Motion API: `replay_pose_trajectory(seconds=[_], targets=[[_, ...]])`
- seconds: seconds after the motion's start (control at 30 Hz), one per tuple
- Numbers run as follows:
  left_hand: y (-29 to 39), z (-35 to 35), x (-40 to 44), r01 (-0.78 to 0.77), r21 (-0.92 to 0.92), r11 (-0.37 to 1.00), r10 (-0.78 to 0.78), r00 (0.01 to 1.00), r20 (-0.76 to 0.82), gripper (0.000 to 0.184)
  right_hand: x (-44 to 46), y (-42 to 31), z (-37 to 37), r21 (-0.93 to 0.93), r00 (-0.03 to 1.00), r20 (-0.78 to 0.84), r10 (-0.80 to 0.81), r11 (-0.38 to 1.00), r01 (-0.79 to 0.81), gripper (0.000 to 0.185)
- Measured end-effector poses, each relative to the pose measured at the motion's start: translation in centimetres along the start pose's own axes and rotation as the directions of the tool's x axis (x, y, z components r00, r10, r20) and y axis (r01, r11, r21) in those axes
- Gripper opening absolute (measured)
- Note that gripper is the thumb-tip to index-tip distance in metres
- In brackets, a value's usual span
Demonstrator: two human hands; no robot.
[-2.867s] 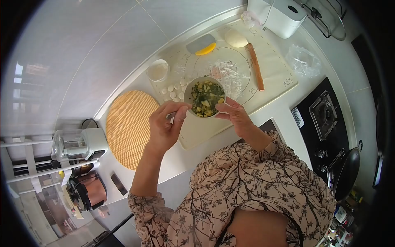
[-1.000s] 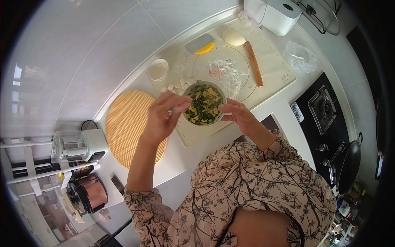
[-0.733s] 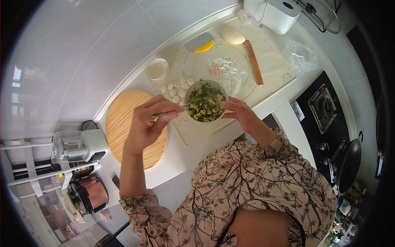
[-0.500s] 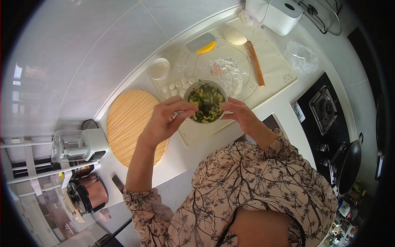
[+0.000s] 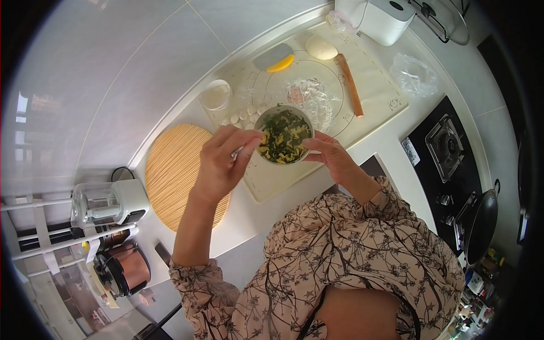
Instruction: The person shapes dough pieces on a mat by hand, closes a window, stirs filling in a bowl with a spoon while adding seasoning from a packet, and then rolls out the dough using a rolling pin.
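A round pale bowl (image 5: 310, 122) is tilted toward me above the pastry mat. Inside lies a filling (image 5: 282, 136) of chopped greens and yellow bits, likely egg. My right hand (image 5: 331, 154) grips the bowl's right rim, thumb on top and fingers below. At the opposite rim, my left hand (image 5: 225, 158) is closed round a thin utensil with a pale, shiny handle (image 5: 236, 153); its working end is hidden, so I cannot tell its kind. Small pale dough pieces (image 5: 243, 115) lie just beyond the bowl, partly covered by it.
The pastry mat (image 5: 272, 184) carries scattered flour (image 5: 317, 105), a dough ball (image 5: 322, 47), a rolling pin (image 5: 350, 85), a grey-and-yellow scraper (image 5: 280, 63) and a cup of flour (image 5: 216, 94). A round bamboo-slat tray (image 5: 178, 175) is at left, a gas stove (image 5: 445, 148) at right.
My left hand has shifted slightly up and left with the utensil. The filling lies differently in the bowl, with its yellow bits redistributed. My right hand keeps its hold on the rim.
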State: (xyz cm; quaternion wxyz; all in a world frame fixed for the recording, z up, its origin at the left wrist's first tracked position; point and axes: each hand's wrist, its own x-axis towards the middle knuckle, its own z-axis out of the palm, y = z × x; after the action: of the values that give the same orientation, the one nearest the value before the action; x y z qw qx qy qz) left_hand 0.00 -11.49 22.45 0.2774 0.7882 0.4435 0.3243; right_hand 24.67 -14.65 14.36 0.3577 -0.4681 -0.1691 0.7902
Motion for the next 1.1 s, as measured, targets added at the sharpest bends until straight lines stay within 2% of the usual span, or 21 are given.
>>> replay_pose_trajectory(seconds=[0.07, 0.17, 0.2, 0.3, 0.4, 0.5, 0.6, 0.73, 0.83, 0.87, 0.9, 0.97, 1.0, 1.1], targets=[[-0.5, 0.2, 0.5, -0.037, 0.15, 0.988, 0.036, 0.999, 0.007, 0.007, -0.2, -0.4, 0.8, 0.001, 0.998, -0.041, -0.037, 0.999, 0.037, 0.043], [-0.7, 3.1, 0.0, 0.095, 0.037, 0.995, -0.094, 0.995, -0.016, 0.007, 0.2, 0.1, 1.3, 0.002, 0.995, -0.057, -0.084, 0.996, 0.084, 0.046], [-0.6, 3.7, -0.1, 0.09, 0.047, 0.995, -0.089, 0.996, -0.022, 0.007, 0.4, 0.1, 1.3, 0.0, 0.993, -0.056, -0.101, 0.995, 0.102, 0.047], [-0.5, 3.9, -0.4, 0.161, -0.076, 0.984, -0.169, 0.977, -0.129, 0.009, 0.5, -0.1, 1.4, 0.022, 0.994, -0.073, -0.083, 0.996, 0.085, 0.046], [0.9, 2.2, -0.3, 0.167, -0.139, 0.976, -0.187, 0.971, -0.151, 0.011, 0.5, -0.1, 1.2, 0.037, 0.995, -0.062, -0.081, 0.996, 0.083, 0.044], [0.7, 3.1, -0.7, 0.205, -0.182, 0.962, -0.216, 0.976, -0.041, 0.011, 0.4, 0.0, 1.5, 0.027, 0.997, -0.032, -0.075, 0.997, 0.076, 0.041], [-1.0, 3.4, -0.9, 0.229, -0.208, 0.951, -0.244, 0.969, -0.047, 0.011, 0.4, 0.4, 1.5, -0.017, 0.998, 0.003, -0.061, 0.998, 0.061, 0.04], [-1.6, 1.1, -0.9, 0.155, -0.163, 0.974, -0.174, 0.979, -0.109, 0.007, 0.4, 0.7, 1.5, -0.024, 0.999, -0.019, -0.027, 0.999, 0.026, 0.039], [-2.6, 2.7, -2.8, 0.023, -0.086, 0.996, -0.028, 0.998, -0.053, 0.007, 0.7, 1.0, 1.7, -0.031, 1.0, -0.013, 0.002, 1.0, -0.002, 0.038], [-2.0, 2.6, -3.9, 0.075, -0.055, 0.996, -0.078, 0.996, -0.052, 0.008, 0.8, 1.2, 1.6, -0.036, 1.0, -0.011, 0.016, 0.999, -0.017, 0.038], [-2.0, 3.1, -5.0, 0.218, -0.221, 0.951, -0.253, 0.957, -0.142, 0.009, 1.1, 1.5, 1.7, -0.039, 1.0, -0.009, 0.03, 0.999, -0.03, 0.038], [-3.3, 4.6, -7.5, 0.396, -0.565, 0.723, -0.592, 0.777, -0.212, 0.013, 2.1, 2.5, 2.2, -0.055, 0.998, -0.015, 0.068, 0.996, -0.068, 0.038], [-4.4, 4.8, -8.2, 0.462, -0.582, 0.67, -0.648, 0.745, -0.155, 0.019, 2.6, 3.0, 2.7, -0.067, 0.996, -0.022, 0.085, 0.994, -0.087, 0.037], [-6.6, 5.7, -10.4, 0.497, -0.662, 0.561, -0.74, 0.659, -0.133, 0.028, 4.1, 3.8, 4.3, -0.076, 0.985, 0.003, 0.171, 0.982, -0.17, 0.036]])
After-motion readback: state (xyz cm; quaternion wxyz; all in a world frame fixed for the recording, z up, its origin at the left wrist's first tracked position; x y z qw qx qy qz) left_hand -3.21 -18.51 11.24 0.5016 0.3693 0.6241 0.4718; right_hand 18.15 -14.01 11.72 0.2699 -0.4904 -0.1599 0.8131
